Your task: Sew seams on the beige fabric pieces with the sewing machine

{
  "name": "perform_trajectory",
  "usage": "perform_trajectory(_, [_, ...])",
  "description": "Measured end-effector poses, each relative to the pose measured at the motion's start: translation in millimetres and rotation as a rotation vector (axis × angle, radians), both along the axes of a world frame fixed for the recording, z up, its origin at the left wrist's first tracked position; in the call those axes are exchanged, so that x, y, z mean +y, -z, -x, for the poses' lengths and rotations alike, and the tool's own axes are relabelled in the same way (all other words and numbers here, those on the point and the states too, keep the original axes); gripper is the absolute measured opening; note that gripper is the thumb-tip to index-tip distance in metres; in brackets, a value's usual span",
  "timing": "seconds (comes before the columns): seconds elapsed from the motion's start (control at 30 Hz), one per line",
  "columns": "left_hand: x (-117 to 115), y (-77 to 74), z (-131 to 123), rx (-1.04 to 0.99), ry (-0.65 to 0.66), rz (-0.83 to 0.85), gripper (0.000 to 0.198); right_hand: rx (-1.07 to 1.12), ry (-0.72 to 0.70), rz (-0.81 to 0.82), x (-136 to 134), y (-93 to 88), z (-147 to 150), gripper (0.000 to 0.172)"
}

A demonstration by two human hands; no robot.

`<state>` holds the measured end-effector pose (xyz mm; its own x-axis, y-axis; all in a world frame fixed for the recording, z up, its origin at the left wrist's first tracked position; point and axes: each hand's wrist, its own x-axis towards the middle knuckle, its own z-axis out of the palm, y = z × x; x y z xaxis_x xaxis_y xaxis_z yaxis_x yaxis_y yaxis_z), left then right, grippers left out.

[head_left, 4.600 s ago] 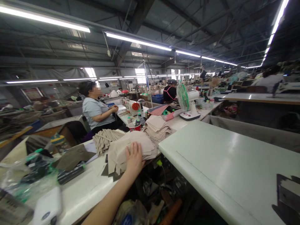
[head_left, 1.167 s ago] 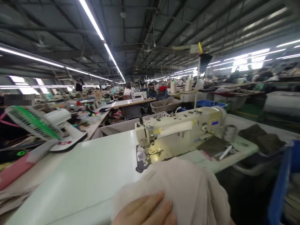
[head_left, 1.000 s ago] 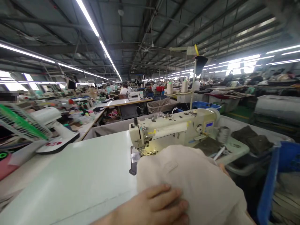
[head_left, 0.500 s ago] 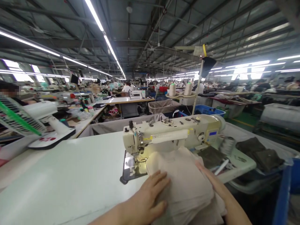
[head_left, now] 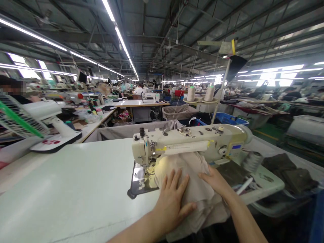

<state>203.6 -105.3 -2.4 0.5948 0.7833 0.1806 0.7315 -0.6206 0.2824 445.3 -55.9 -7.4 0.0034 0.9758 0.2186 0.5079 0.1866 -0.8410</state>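
Observation:
Beige fabric pieces (head_left: pixel 187 165) lie layered on the sewing machine table, their far part under the machine arm and beside the needle area. My left hand (head_left: pixel 173 197) rests flat on the top layer with its fingers spread. At the right edge of the fabric, my right hand (head_left: pixel 216 180) grips it, part of its fingers hidden. The cream sewing machine (head_left: pixel 187 143) stands just beyond both hands. Its metal needle plate (head_left: pixel 144 182) lies left of the fabric, and the fabric's near edge hangs in loose folds.
A white fan (head_left: pixel 54 125) stands at the left. Right of the machine are a grey thread cone (head_left: pixel 253 162), a white-handled tool (head_left: pixel 244 185) and dark fabric (head_left: pixel 291 172). Two thread cones (head_left: pixel 199 93) sit on a stand behind. Other people work farther back.
The fabric has shifted up and left toward the machine and is more rumpled. My left hand has moved up over it; my right hand has come inward onto its right edge. The view has shifted slightly.

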Motion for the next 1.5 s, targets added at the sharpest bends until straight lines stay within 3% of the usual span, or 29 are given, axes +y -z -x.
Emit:
perform_trajectory(0.1, [13.9,-0.1,-9.7,0.0,-0.016,0.063,0.089,-0.111,0.138,-0.051,8.0,11.5,4.1,0.051])
perform_trajectory(0.2, [31.6,-0.4,-12.0,0.046,-0.041,0.087,0.089,-0.26,0.248,-0.126,10.6,10.6,9.0,0.045])
perform_trajectory(0.33, [50.8,-2.7,-13.7,0.04,-0.013,0.132,0.091,-0.418,0.296,-0.241,2.3,-8.9,12.0,0.031])
perform_trajectory(0.43, [58.6,0.6,-11.6,-0.036,-0.009,0.183,0.094,-0.386,0.415,-0.468,-16.8,-27.4,25.9,0.028])
perform_trajectory(0.5, [61.8,4.1,-2.9,-0.153,0.019,0.236,0.097,-0.284,0.241,-0.524,-30.7,-32.3,44.2,0.026])
perform_trajectory(0.57, [62.3,7.0,13.4,-0.321,0.059,0.296,0.09,-0.264,-0.09,-0.437,-40.6,-27.4,64.0,0.024])
perform_trajectory(0.67, [53.9,8.7,47.2,-0.503,0.056,0.32,0.065,-0.364,-0.254,-0.35,-44.4,-8.5,81.9,0.025])
perform_trajectory(0.8, [27.5,9.9,91.8,-0.492,-0.02,0.274,0.047,-0.413,-0.26,-0.32,-39.3,7.6,80.9,0.015])
perform_trajectory(1.0, [0.8,17.6,131.6,-0.482,-0.031,0.295,0.03,-0.449,-0.208,-0.283,-37.7,1.0,83.2,0.007])
perform_trajectory(1.2, [-2.1,24.0,134.0,-0.499,0.035,0.238,0.025,-0.556,-0.195,-0.383,-39.3,2.8,89.2,0.018])
perform_trajectory(1.4, [-1.9,22.6,134.8,-0.472,0.074,0.23,0.026,-0.738,-0.175,-0.404,-47.3,2.1,97.8,0.009])
perform_trajectory(1.5, [-1.1,23.0,135.4,-0.48,0.098,0.219,0.025,-0.762,-0.178,-0.409,-48.4,1.0,101.1,0.013])
